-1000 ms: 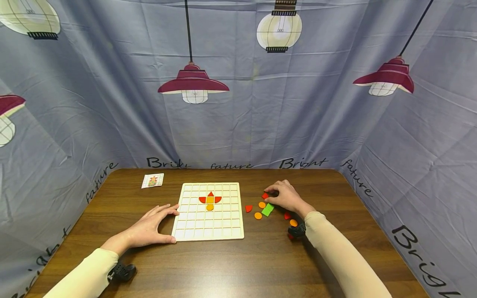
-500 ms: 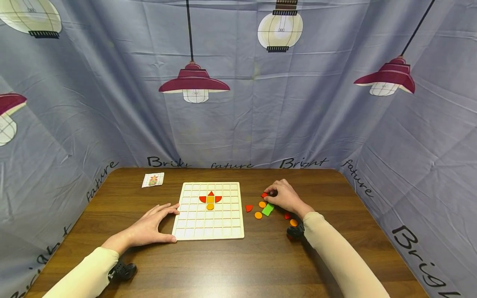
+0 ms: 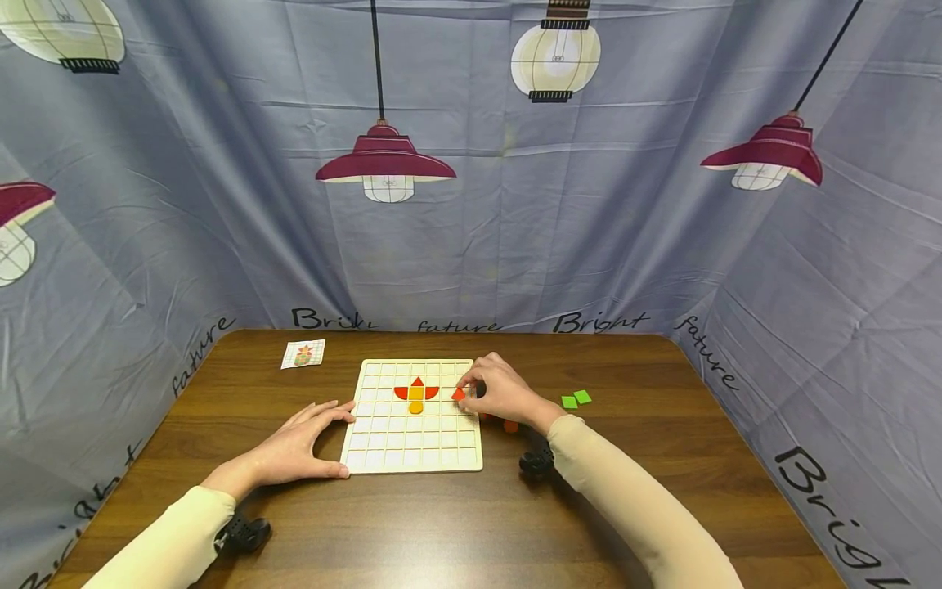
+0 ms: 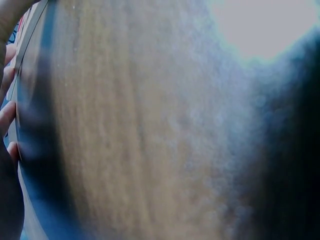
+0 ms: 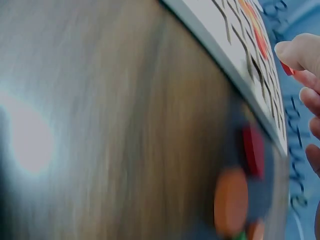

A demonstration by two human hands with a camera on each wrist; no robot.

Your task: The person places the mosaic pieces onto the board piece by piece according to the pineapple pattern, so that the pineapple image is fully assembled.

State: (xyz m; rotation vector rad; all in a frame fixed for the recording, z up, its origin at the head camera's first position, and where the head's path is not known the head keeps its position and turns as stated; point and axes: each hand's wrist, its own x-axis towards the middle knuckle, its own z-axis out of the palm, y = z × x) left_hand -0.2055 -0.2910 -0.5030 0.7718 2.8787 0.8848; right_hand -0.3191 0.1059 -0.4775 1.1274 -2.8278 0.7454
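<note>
Along the grid board's (image 3: 383,450) left edge, in the head view, the left hand (image 3: 298,450) lies with thumb and fingers spread wide, gripping nothing. Above the board's right side, the right hand (image 3: 504,394) pinches a red piece (image 3: 458,394) nearly closed between thumb and fingertips. Best would be to lower it flat and square to the grid, without nudging the figure (image 3: 416,393) at the board's upper middle.

The left wrist view shows fingers (image 4: 7,117) beside the board's edge; their pressure cannot be told.

In the right wrist view, an orange disc (image 5: 231,200) lies blurred near the board's right corner.
</note>
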